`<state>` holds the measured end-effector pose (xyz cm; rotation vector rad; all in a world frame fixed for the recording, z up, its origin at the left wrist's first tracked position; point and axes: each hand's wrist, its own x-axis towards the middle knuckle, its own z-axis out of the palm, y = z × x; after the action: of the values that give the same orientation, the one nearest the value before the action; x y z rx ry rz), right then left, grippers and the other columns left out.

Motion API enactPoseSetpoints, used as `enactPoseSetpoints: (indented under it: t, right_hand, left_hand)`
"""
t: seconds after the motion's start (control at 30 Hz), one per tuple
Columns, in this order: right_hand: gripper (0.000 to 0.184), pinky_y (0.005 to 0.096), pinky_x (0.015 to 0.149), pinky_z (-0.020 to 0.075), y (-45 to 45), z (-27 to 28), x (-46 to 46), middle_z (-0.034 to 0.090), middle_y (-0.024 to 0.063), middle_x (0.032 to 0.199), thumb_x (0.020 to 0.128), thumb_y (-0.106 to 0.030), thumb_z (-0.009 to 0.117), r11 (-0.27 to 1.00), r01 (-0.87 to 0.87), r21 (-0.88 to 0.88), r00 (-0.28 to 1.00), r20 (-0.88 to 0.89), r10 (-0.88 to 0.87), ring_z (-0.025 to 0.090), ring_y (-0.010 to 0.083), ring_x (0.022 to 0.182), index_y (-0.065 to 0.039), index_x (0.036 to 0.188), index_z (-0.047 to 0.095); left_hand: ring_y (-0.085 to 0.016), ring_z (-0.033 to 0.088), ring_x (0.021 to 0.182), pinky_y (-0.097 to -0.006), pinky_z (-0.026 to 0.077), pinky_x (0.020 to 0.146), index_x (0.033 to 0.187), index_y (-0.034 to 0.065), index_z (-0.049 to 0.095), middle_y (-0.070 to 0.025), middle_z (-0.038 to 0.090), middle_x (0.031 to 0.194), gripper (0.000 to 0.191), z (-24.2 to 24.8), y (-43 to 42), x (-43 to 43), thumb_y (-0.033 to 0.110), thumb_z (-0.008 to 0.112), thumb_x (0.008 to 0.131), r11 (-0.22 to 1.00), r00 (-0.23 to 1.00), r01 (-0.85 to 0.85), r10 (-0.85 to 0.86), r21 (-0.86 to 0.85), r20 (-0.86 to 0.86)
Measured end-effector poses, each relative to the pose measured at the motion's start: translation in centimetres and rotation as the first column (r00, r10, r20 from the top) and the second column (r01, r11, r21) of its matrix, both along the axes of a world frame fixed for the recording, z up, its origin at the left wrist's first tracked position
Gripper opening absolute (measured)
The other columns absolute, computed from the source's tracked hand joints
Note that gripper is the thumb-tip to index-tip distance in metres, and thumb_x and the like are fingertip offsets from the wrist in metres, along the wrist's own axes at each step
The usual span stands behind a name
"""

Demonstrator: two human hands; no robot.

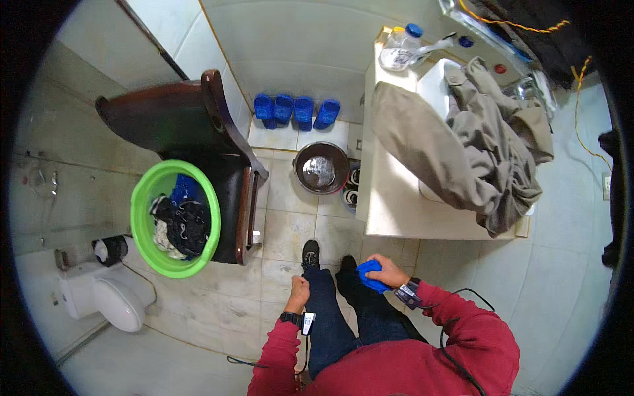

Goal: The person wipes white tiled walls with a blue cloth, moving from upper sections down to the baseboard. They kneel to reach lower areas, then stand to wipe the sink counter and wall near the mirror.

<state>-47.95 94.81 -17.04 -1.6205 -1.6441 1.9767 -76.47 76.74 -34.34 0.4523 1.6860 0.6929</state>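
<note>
My right hand grips a bunched blue cloth in front of my right leg. My left hand hangs beside my left thigh with its fingers curled in, and no object shows in it. Ahead of my feet a dark round bucket stands on the tiled floor, with a bright reflection inside it. To the right, a crumpled khaki garment is draped over a white basin on the washstand counter. One sleeve-like part reaches toward the counter's left edge.
A dark wooden chair at left bears a lime-green tub of clothes. Blue slippers line the back wall. Shoes sit beside the counter. A clear bottle stands on it. A toilet is at lower left.
</note>
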Motion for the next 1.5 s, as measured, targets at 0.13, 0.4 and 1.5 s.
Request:
enactPoseSetpoints:
  t: [0.13, 0.4, 1.5]
  right_hand:
    - [0.036, 0.0381, 0.093, 0.0502, 1.2, 10.7, 5.4, 0.065, 0.0115, 0.115, 0.071, -0.004, 0.081, 0.732, 0.085, 0.676, 0.988, 0.038, -0.150, 0.063, 0.0276, 0.107, -0.008, 0.102, 0.065]
    - [0.048, 0.0501, 0.093, 0.0426, 9.4, 8.0, 18.6, 0.059, 0.0191, 0.119, 0.069, -0.014, 0.080, 0.200, 0.003, 0.980, 0.430, 0.180, -0.885, 0.052, 0.0421, 0.109, -0.005, 0.114, 0.064]
    - [0.044, 0.0521, 0.087, 0.0488, 13.7, 1.2, 2.5, 0.065, 0.0187, 0.115, 0.092, -0.038, 0.068, 0.389, -0.467, 0.794, 0.773, 0.580, -0.256, 0.061, 0.0423, 0.105, -0.007, 0.122, 0.062]
  left_hand:
    - [-0.028, 0.063, 0.085, -0.0388, 0.050, 0.078, 0.090, 0.0017, 0.061, -0.0157, 0.066, 0.085, 0.017, 5.1, 1.8, -1.3, 0.012, 0.049, 0.095, 0.961, 0.958, 0.276, -0.273, 0.018, -0.083]
    - [-0.015, 0.065, 0.061, -0.0295, 0.053, 0.057, 0.094, -0.0008, 0.077, -0.0096, 0.072, 0.076, 0.016, 12.6, 0.9, -5.5, 0.002, 0.062, 0.088, 0.913, 0.916, 0.400, -0.400, -0.084, 0.009]
    - [-0.021, 0.066, 0.062, -0.0340, 0.053, 0.060, 0.079, 0.0036, 0.071, -0.0101, 0.069, 0.070, 0.010, 17.8, -39.6, 5.6, 0.007, 0.071, 0.070, 0.871, 0.805, -0.490, 0.470, 0.041, -0.362]
